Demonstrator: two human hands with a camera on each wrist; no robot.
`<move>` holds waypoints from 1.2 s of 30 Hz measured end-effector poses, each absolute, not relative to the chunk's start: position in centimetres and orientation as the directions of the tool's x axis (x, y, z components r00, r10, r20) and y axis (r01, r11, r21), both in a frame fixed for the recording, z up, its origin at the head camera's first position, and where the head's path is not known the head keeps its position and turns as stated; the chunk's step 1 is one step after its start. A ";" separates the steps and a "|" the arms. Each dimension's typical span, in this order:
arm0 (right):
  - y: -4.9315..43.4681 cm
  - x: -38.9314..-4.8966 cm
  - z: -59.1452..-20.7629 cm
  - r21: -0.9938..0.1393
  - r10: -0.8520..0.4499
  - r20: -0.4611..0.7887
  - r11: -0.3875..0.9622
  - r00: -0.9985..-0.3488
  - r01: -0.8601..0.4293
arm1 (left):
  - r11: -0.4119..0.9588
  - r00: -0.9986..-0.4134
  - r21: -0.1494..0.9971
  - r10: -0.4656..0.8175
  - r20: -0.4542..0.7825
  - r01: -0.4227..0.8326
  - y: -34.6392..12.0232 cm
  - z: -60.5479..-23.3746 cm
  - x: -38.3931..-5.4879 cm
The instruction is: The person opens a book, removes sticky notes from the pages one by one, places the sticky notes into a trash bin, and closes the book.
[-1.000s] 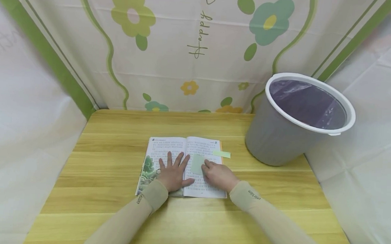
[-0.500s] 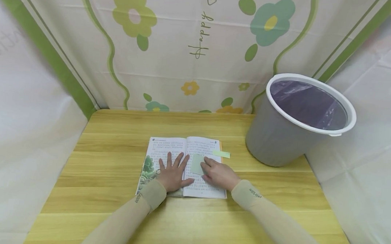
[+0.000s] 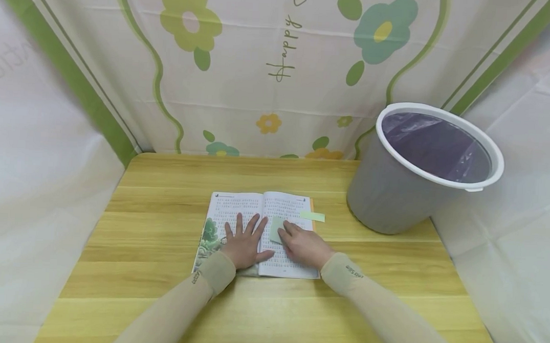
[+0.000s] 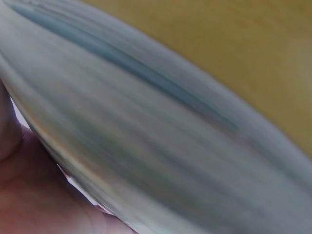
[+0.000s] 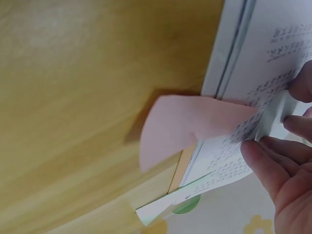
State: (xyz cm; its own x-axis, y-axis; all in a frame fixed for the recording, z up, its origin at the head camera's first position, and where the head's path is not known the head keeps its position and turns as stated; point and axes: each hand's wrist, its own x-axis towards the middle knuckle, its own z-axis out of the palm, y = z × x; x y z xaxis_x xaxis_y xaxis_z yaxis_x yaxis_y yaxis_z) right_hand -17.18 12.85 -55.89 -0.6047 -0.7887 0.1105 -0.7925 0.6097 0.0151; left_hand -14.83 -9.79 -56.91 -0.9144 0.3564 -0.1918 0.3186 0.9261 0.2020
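An open book [image 3: 285, 200] with printed text lies on the wooden table. Spread flat across its left page and inner fold, my left hand [image 3: 242, 247] rests with straight fingers. My right hand [image 3: 306, 247] is over the right page, pinching a pale green sticky note [image 3: 276, 230] between thumb and fingers; in the right wrist view the note [image 5: 275, 114] curves up from the page. A narrow light green strip [image 3: 316, 217] juts out past the page's right edge. In the right wrist view a pink paper slip [image 5: 183, 119] sticks out too, hidden in the head view.
A grey bin [image 3: 384, 197] with a white rim and a dark plastic liner stands at the table's [image 3: 164, 177] back right. Behind the table hangs a flowered curtain [image 3: 242, 88]. The left wrist view is mostly blurred page edges [image 4: 156, 126].
The right hand's fingers have shifted slightly left, covering more of the pale green note. My left hand, the book and the bin have stayed put.
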 end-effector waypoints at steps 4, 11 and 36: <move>12.8 -17.1 -55.9 0.027 -0.781 0.071 0.623 -0.620 -0.782 | 0.929 -0.916 0.190 0.353 -0.191 0.318 -9.8 -57.0 -14.8; 12.4 -16.8 -56.2 0.032 -0.750 0.088 0.659 -0.655 -0.751 | 0.931 -0.917 0.178 0.351 -0.189 0.319 -9.7 -57.3 -15.0; 9.6 -16.3 -56.1 0.014 -0.596 0.229 0.793 -0.769 -0.610 | 0.926 -0.918 0.197 0.356 -0.176 0.321 -9.8 -57.0 -14.8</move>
State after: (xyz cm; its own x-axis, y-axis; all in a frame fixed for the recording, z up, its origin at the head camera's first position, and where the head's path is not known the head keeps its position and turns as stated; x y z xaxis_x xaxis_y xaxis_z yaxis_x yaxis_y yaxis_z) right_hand -16.26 9.63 -56.08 -0.7695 -0.5960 0.2295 -0.6097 0.7925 0.0140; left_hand -14.83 -9.81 -56.99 -0.9179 0.3555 -0.1762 0.3210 0.9264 0.1968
